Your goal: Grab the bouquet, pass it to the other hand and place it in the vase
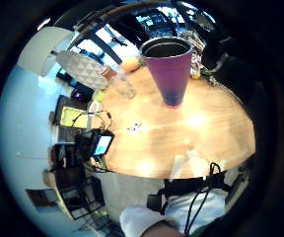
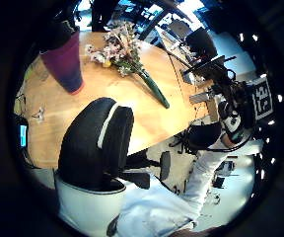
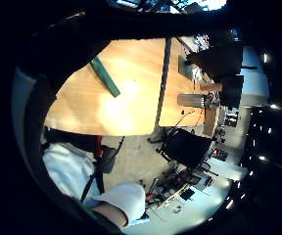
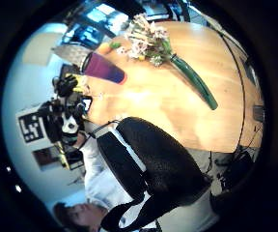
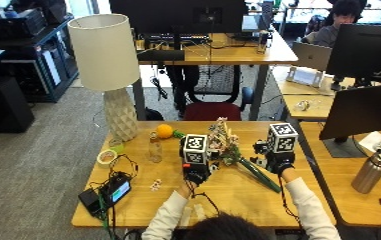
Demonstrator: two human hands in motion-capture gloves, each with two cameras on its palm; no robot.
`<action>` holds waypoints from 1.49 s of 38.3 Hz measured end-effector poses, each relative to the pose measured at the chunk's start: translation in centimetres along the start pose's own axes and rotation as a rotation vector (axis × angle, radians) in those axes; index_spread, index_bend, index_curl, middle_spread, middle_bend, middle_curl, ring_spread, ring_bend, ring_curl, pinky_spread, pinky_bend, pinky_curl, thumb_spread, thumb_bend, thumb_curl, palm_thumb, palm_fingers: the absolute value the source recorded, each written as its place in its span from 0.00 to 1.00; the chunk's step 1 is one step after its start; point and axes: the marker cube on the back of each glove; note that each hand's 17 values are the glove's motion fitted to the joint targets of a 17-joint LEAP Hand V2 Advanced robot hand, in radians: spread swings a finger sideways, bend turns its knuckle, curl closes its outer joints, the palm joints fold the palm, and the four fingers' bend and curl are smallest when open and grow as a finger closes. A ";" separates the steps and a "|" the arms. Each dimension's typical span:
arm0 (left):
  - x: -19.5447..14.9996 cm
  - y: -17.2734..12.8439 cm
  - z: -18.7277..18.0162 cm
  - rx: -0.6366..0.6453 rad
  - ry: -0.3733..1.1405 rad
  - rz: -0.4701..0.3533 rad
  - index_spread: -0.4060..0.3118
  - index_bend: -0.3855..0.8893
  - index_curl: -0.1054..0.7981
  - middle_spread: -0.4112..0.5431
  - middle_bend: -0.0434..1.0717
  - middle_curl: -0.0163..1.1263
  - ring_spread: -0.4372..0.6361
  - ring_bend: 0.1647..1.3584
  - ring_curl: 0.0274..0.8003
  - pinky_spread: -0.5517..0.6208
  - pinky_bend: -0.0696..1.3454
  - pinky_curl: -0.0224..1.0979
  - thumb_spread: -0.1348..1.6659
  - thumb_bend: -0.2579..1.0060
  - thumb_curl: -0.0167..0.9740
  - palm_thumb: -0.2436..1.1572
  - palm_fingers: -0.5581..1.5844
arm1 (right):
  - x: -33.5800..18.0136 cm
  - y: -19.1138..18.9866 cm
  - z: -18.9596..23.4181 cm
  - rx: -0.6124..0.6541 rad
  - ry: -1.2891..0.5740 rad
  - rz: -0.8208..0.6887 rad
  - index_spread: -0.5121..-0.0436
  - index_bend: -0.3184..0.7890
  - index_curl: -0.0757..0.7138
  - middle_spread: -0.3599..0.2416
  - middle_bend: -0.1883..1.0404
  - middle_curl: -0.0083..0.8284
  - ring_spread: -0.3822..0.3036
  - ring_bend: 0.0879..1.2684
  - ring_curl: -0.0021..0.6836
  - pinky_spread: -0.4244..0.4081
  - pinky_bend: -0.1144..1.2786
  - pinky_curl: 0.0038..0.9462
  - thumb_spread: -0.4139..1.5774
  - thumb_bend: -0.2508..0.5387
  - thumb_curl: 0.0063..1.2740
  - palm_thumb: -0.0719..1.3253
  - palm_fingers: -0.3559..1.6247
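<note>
Nothing is done yet: the bouquet (image 5: 233,150) lies flat on the surface (image 5: 243,195), blooms toward the far edge, green wrapped stem pointing toward my right side, and neither hand touches it. Pickup, hand-over and drop into the vase are all ahead of me, as I judge it.

My left hand (image 5: 195,172) hovers near the blooms, my right hand (image 5: 280,162) near the stem end. In the outside view the marker blocks sit over both, so from there I can't tell how the fingers stand. The left thumb-side palm view fills that in: my left fingers (image 2: 100,143) hang loosely bent with nothing in my grip. The right thumb-side view shows the same for my right fingers (image 4: 153,159), bent, nothing between them, the bouquet (image 4: 163,58) well apart on the wood.

The vase (image 1: 170,69) is the other gap. From overhead my left hand covers it and I can't make it out. The left palm views show it plainly: tall, purple, upright on the surface, mouth open, standing just beside the blooms (image 2: 113,48).
</note>
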 end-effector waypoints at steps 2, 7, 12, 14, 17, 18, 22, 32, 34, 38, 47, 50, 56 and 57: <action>0.0 -0.3 0.5 -0.008 0.000 0.003 0.48 0.54 0.24 0.44 0.17 0.07 0.42 0.23 0.11 0.46 0.33 0.12 0.36 0.29 0.06 0.31 0.60 | 0.0 0.0 0.0 0.007 0.002 -0.003 0.66 0.35 0.13 0.60 0.33 0.09 0.72 0.18 0.11 0.72 0.50 0.15 0.45 0.42 0.03 0.16 0.40; -0.5 -0.6 1.2 -0.027 0.021 -0.003 0.44 0.54 0.33 0.44 0.16 0.13 0.42 0.26 0.22 0.46 0.34 0.21 0.51 0.29 0.10 0.32 0.58 | -0.4 0.4 -0.7 0.029 0.006 -0.021 0.49 0.37 0.19 0.60 0.36 0.17 0.78 0.22 0.21 0.80 0.53 0.24 0.58 0.39 0.05 0.17 0.39; -0.9 -0.4 0.6 -0.018 0.040 -0.018 0.42 0.54 0.38 0.45 0.16 0.15 0.42 0.26 0.27 0.46 0.34 0.24 0.60 0.27 0.13 0.33 0.57 | -0.8 0.4 -1.0 0.037 0.011 -0.029 0.42 0.38 0.21 0.59 0.38 0.23 0.82 0.24 0.25 0.84 0.53 0.27 0.65 0.37 0.07 0.17 0.38; -0.9 -0.3 0.4 -0.013 0.034 -0.015 0.42 0.53 0.40 0.45 0.16 0.15 0.42 0.26 0.28 0.46 0.34 0.25 0.62 0.27 0.14 0.33 0.57 | -0.9 0.5 -1.0 0.032 0.011 -0.031 0.40 0.38 0.22 0.59 0.38 0.24 0.83 0.25 0.27 0.85 0.54 0.28 0.67 0.35 0.08 0.18 0.38; -0.9 -0.4 0.2 -0.005 0.020 -0.009 0.42 0.53 0.42 0.45 0.16 0.16 0.42 0.26 0.29 0.46 0.34 0.26 0.65 0.26 0.15 0.33 0.57 | -1.4 1.1 -1.6 0.037 0.006 -0.033 0.38 0.38 0.23 0.60 0.39 0.27 0.83 0.26 0.29 0.86 0.54 0.29 0.69 0.34 0.09 0.18 0.38; -0.8 -0.4 0.0 -0.003 0.016 -0.006 0.42 0.52 0.43 0.45 0.16 0.16 0.42 0.26 0.29 0.46 0.34 0.26 0.66 0.25 0.16 0.34 0.57 | -1.5 1.4 -1.8 0.042 0.003 -0.033 0.38 0.38 0.24 0.60 0.39 0.28 0.83 0.27 0.29 0.86 0.54 0.29 0.70 0.33 0.09 0.18 0.38; -0.4 -0.1 -0.6 0.003 -0.001 0.003 0.42 0.51 0.45 0.45 0.16 0.17 0.42 0.25 0.31 0.46 0.33 0.28 0.68 0.24 0.17 0.34 0.57 | -1.5 1.5 -2.0 0.053 -0.006 -0.033 0.46 0.38 0.25 0.59 0.39 0.30 0.82 0.31 0.33 0.87 0.53 0.29 0.72 0.31 0.11 0.19 0.42; -0.1 0.8 -0.5 0.010 0.003 0.013 0.42 0.49 0.50 0.45 0.15 0.19 0.43 0.26 0.34 0.46 0.31 0.30 0.71 0.20 0.20 0.33 0.56 | -1.1 1.0 -2.2 0.073 -0.023 -0.026 0.53 0.38 0.28 0.58 0.40 0.36 0.80 0.32 0.38 0.87 0.53 0.32 0.74 0.30 0.13 0.19 0.42; -0.3 0.9 -0.4 0.007 -0.001 0.011 0.42 0.49 0.51 0.45 0.15 0.19 0.43 0.25 0.34 0.46 0.31 0.31 0.71 0.19 0.21 0.33 0.55 | -1.1 0.9 -2.3 0.070 -0.021 -0.022 0.53 0.38 0.29 0.59 0.39 0.37 0.80 0.32 0.39 0.87 0.54 0.33 0.74 0.30 0.14 0.19 0.41; -0.4 1.3 -0.4 0.008 0.000 0.010 0.42 0.47 0.53 0.46 0.16 0.19 0.43 0.25 0.35 0.47 0.31 0.32 0.71 0.19 0.22 0.33 0.55 | -0.8 0.0 -2.0 0.062 -0.014 -0.015 0.53 0.38 0.29 0.59 0.38 0.38 0.80 0.31 0.39 0.87 0.55 0.34 0.75 0.29 0.15 0.19 0.40; -0.1 2.0 -0.2 0.003 -0.001 0.031 0.43 0.45 0.55 0.46 0.15 0.20 0.44 0.25 0.36 0.47 0.31 0.33 0.72 0.19 0.23 0.32 0.55 | 0.8 -2.4 -2.4 0.027 -0.015 0.068 0.66 0.39 0.32 0.63 0.43 0.42 0.79 0.32 0.41 0.86 0.50 0.33 0.75 0.29 0.16 0.20 0.46; 0.1 2.3 -0.2 -0.008 0.004 0.041 0.43 0.45 0.56 0.46 0.15 0.20 0.45 0.25 0.36 0.47 0.31 0.34 0.72 0.19 0.24 0.32 0.55 | 2.1 -4.0 -2.4 0.024 -0.047 0.109 0.68 0.37 0.32 0.63 0.42 0.43 0.79 0.34 0.43 0.86 0.50 0.34 0.75 0.30 0.17 0.21 0.46; 0.3 2.1 0.6 -0.009 0.003 0.044 0.43 0.45 0.57 0.47 0.15 0.20 0.45 0.25 0.37 0.48 0.30 0.34 0.72 0.19 0.25 0.32 0.54 | 5.0 -6.9 -1.2 0.004 -0.126 0.193 0.75 0.33 0.29 0.64 0.42 0.44 0.77 0.38 0.47 0.86 0.52 0.35 0.75 0.31 0.18 0.25 0.46; 0.3 2.1 0.6 -0.011 0.007 0.045 0.43 0.45 0.57 0.47 0.15 0.21 0.45 0.25 0.37 0.48 0.30 0.34 0.72 0.19 0.25 0.32 0.54 | 5.4 -7.3 -0.9 0.002 -0.138 0.201 0.76 0.33 0.29 0.64 0.42 0.44 0.77 0.39 0.47 0.86 0.53 0.35 0.75 0.31 0.19 0.25 0.46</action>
